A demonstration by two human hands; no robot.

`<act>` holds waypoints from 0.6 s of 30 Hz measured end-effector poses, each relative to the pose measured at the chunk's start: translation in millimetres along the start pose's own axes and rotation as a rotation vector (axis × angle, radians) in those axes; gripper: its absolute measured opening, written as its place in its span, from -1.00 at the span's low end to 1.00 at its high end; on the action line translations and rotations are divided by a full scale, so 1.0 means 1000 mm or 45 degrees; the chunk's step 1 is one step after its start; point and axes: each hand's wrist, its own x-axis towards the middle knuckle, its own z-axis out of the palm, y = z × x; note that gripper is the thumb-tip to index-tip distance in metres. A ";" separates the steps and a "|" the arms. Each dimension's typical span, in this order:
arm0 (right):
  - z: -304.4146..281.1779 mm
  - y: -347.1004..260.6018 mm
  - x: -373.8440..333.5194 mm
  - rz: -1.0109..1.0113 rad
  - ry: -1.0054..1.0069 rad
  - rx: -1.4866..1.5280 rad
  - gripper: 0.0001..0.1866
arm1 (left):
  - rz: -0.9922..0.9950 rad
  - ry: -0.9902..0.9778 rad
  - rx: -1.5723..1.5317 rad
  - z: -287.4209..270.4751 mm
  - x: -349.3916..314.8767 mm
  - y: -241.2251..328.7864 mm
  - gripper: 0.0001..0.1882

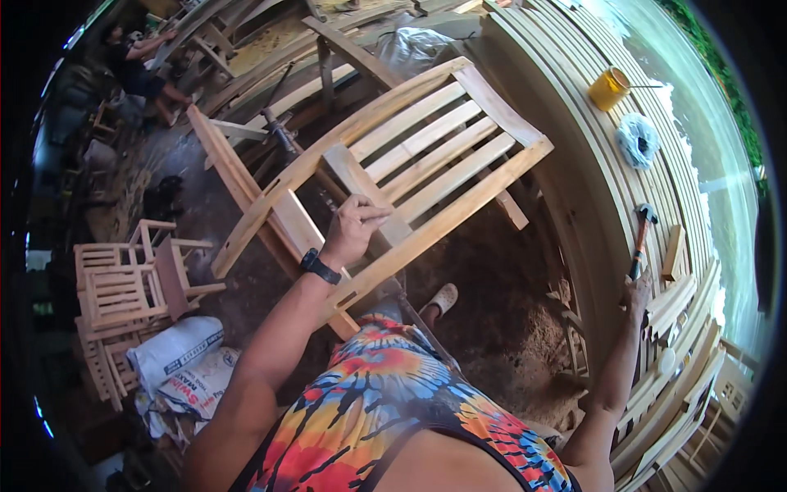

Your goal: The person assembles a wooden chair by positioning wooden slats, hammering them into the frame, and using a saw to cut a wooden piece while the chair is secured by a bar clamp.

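A slatted wooden chair back (440, 152) lies at a slant across a wooden support (238, 172) in front of me. Over its wide lower crosspiece (358, 176) is my left hand (357, 223), fingers pinched together; whatever they hold, if anything, is too small to make out. A dark watch (320, 266) is on that wrist. Out to the right, my right hand (637, 293) is closed around the handle end of a claw hammer (639, 246). The hammer's head points away from me, over stacked boards.
Long stacked boards (574, 90) run along the right, bearing a yellow container (609, 88) and a bluish plastic roll (637, 141). Small wooden chairs (123, 295) and white sacks (176, 353) stand at left. Another person (139, 61) works at the far left. Sawdust covers the floor (508, 328).
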 end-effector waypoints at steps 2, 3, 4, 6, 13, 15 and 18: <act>0.007 -0.032 0.011 0.056 -0.145 -0.038 -0.19 | -0.076 0.119 -0.053 -0.023 -0.006 -0.033 -0.83; 0.015 -0.036 0.018 -0.011 -0.087 -0.087 -0.25 | -0.223 0.157 -0.114 -0.035 -0.008 -0.037 -0.82; 0.019 -0.039 0.027 -0.067 -0.015 -0.139 -0.30 | -0.363 0.190 -0.192 -0.041 -0.005 -0.042 -0.80; 0.020 -0.041 0.030 -0.091 -0.007 -0.172 -0.35 | -0.575 0.317 -0.342 -0.049 -0.003 -0.064 -0.74; -0.028 -0.084 0.023 0.380 -0.278 0.874 -0.49 | -0.555 0.510 -0.448 -0.077 0.079 -0.120 -0.87; -0.054 -0.131 -0.021 0.352 -0.209 1.225 -0.73 | -0.518 0.518 -0.480 -0.081 0.099 -0.125 -0.88; -0.082 -0.222 -0.094 0.402 -0.017 1.989 -0.91 | -0.530 0.483 -0.567 -0.091 0.120 -0.152 -0.84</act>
